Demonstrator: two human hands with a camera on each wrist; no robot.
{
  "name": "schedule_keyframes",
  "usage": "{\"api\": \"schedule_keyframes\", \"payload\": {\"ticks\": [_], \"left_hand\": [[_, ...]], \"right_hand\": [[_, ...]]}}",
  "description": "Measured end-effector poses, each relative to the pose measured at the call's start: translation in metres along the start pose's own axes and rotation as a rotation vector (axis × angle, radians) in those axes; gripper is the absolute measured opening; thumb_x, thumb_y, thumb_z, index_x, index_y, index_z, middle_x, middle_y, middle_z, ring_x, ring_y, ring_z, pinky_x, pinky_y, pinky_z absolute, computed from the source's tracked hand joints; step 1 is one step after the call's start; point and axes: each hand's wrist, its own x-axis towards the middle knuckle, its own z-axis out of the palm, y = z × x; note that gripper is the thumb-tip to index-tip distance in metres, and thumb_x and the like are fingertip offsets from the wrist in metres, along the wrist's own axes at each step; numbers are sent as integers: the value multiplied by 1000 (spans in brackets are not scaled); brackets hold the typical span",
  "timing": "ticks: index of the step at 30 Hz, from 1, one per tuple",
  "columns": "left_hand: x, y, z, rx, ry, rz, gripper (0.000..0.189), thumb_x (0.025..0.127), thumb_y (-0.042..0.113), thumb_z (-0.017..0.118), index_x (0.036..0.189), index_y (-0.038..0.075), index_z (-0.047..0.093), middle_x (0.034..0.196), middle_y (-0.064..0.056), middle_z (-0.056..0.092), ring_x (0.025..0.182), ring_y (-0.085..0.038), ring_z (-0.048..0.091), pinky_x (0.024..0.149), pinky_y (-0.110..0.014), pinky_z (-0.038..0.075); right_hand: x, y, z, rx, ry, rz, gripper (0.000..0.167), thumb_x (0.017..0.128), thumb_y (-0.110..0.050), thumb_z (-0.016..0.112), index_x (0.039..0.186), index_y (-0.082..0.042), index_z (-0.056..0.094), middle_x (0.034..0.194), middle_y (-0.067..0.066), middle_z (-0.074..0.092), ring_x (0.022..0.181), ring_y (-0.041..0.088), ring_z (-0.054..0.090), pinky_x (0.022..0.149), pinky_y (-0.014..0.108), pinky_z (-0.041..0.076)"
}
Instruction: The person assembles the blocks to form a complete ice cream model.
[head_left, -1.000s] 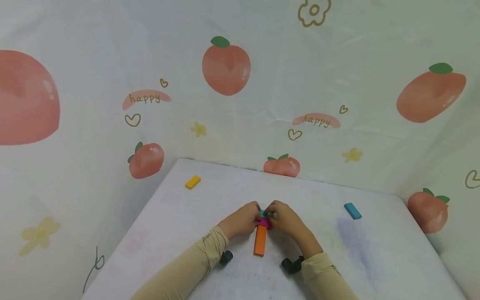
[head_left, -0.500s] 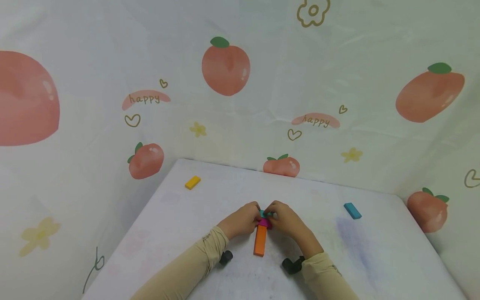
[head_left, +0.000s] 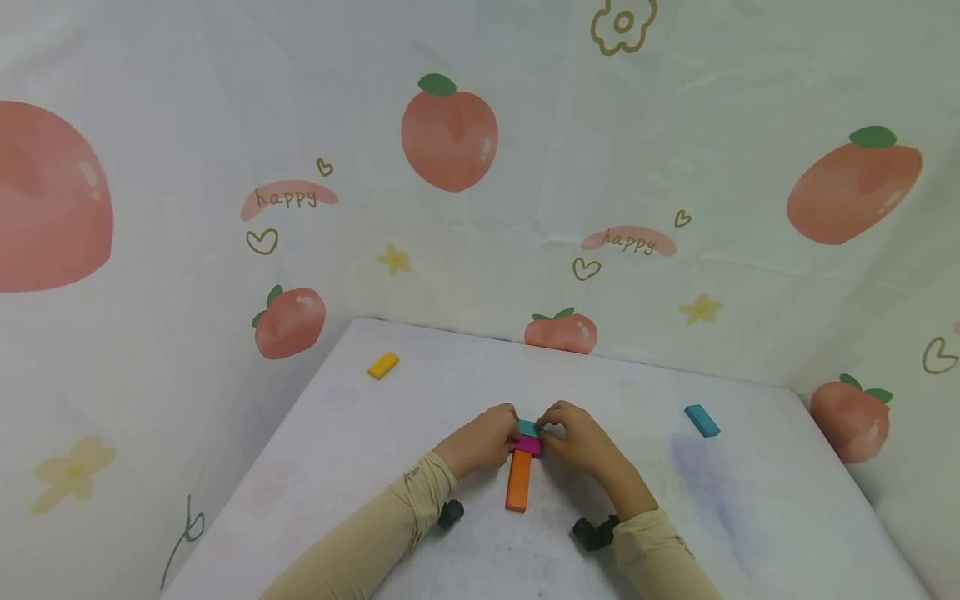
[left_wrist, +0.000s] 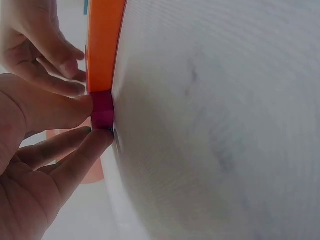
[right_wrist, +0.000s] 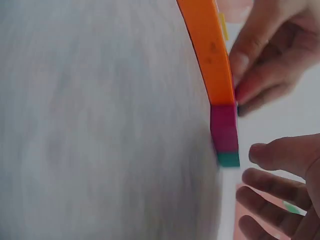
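Observation:
In the head view an orange block [head_left: 518, 482] lies lengthwise on the white table. A magenta block [head_left: 528, 447] adjoins its far end, and a teal block [head_left: 528, 428] sits just beyond the magenta one. My left hand [head_left: 482, 438] is at the left side of this row. The left wrist view has its thumb and a finger pinching the magenta block [left_wrist: 102, 111], while the teal one is hidden there. On the other side is my right hand [head_left: 581, 437]. Its fingers [right_wrist: 277, 185] are spread and apart from the teal block [right_wrist: 229, 159] in the right wrist view.
A yellow block [head_left: 384, 365] lies at the far left of the table [head_left: 630, 392]. Toward the right side lies a blue block [head_left: 702, 420]. Black devices [head_left: 595, 533] show beside both wrists. A cloth printed with fruit [head_left: 450, 137] forms the backdrop behind the table.
My right hand has drawn slightly to the right, off the teal block, whose top now shows more. The left hand and the row of blocks stay about where they were.

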Motion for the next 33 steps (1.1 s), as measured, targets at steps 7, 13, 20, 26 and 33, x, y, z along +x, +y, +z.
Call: {"api": "schedule_keyframes", "payload": {"ticks": [7,13,20,26,33], "left_hand": [[1,1,0,-17,-17,-34,11,95,-2,72,100,-1,82,103,-6,68,96,-12,63,93,-25,60],[1,2,0,-10,-19,-32,12,96,-1,72,100,-1,83,103,-5,69,97,-12,63,93,-25,59],[1,3,-1,-27,-35,-62,14,97,0,71,105,-1,83,103,-5,68,96,-11,63,93,-25,59],[1,2,0,-13,-34,-46,14,97,0,71,104,0,83,104,-6,69,97,-12,64,94,-25,59],[1,2,0,-1,-28,-38,13,97,1,71,103,1,83,103,-5,69,95,-10,62,92,-23,59]], "right_hand": [[-10,30,-20,-45,111,11,15,99,-10,72,110,-6,80,111,6,72,109,29,68,101,54,57],[-24,62,-46,-102,225,11,19,98,-13,73,112,-1,79,113,14,74,107,38,70,94,59,57],[-42,90,-73,-129,289,116,25,100,-14,71,117,3,76,122,25,70,111,44,68,92,61,56],[-57,110,-88,-135,332,219,33,100,-15,67,124,7,71,126,34,65,112,50,66,87,63,56],[-68,135,-106,-122,338,421,44,103,-20,58,137,7,63,136,38,56,124,58,56,97,69,50]]}}
